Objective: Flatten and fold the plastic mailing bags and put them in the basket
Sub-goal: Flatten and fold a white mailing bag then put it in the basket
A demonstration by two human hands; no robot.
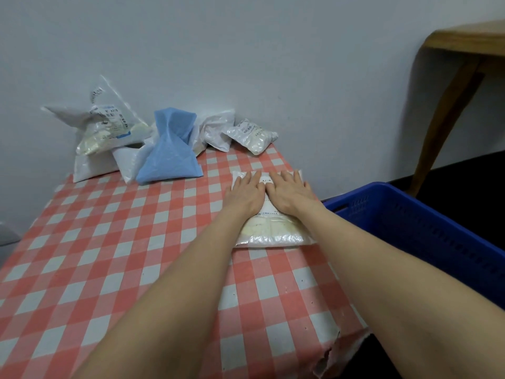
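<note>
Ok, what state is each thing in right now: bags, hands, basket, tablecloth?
White mailing bag: flat on the table, pressed under both hands.
Left hand: open, palm down on it.
Right hand: open, palm down on it.
Blue mailing bag: crumpled, unflattened, by the wall.
Other white bags: crumpled, unfolded, by the wall.
Blue basket: beside the table, bottom out of view.
Checked tablecloth: torn at near right corner.

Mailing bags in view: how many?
7. Flat bag under left hand and right hand. At the back: top labelled bag, left white bag, middle white bag, blue bag, right white bag, small labelled bag. Overlap may hide more.
</note>
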